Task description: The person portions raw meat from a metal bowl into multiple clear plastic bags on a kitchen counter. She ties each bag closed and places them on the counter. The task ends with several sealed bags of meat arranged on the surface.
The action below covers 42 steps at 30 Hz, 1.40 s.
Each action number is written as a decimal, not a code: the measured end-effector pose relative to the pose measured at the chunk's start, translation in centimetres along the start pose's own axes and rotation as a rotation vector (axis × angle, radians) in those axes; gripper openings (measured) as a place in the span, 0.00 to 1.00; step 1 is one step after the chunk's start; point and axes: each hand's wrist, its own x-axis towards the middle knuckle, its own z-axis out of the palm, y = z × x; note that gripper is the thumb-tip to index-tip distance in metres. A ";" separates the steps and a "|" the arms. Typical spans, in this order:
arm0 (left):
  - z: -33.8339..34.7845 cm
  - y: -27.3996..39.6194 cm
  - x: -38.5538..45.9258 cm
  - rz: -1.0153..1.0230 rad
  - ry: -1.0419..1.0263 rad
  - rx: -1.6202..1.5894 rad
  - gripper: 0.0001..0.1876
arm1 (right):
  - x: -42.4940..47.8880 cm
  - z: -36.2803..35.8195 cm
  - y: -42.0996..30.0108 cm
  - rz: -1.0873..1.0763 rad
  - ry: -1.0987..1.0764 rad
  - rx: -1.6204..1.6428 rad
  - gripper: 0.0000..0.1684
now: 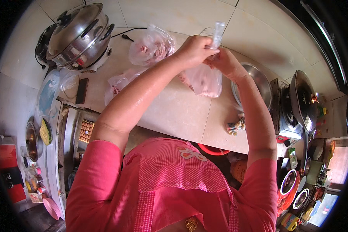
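My left hand is closed around the gathered neck of a clear plastic bag, whose twisted top sticks up above my fingers. My right hand grips the same bag just beside it, touching my left hand. Pale pink contents, apparently meat, show through the bag, which hangs low over the tiled counter. Behind my left forearm lies another clear bag of reddish meat. A third bag with dark red pieces is partly hidden by that forearm.
A lidded steel steamer pot stands at the back left. Right of my right forearm is a steel basin, with a patterned cloth nearer me. Farther right, a wok rests on a stove. A dark block lies on the left.
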 end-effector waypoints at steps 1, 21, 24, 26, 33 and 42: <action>-0.4 1.0 0.2 0.045 0.002 0.045 0.11 | 0.5 -0.6 -0.3 -0.012 0.011 -0.004 0.12; 6.0 -6.6 -8.0 -0.071 -0.050 -1.770 0.25 | -0.3 -7.4 -9.1 -0.126 -0.032 -0.168 0.13; 5.5 -6.9 -7.5 -0.126 0.000 -1.780 0.23 | 0.0 -8.2 -8.2 -0.152 0.049 -0.072 0.11; 5.7 -7.4 -7.2 -0.104 0.003 -1.733 0.24 | -0.1 -7.6 -8.8 -0.186 0.074 -0.056 0.10; 4.8 -7.9 -7.3 -0.630 0.144 -1.353 0.27 | 2.6 -7.5 -5.8 -0.178 0.161 -0.045 0.07; -1.3 -8.5 -21.9 0.107 0.178 0.008 0.25 | -0.3 -3.5 6.8 -0.024 0.219 -0.621 0.27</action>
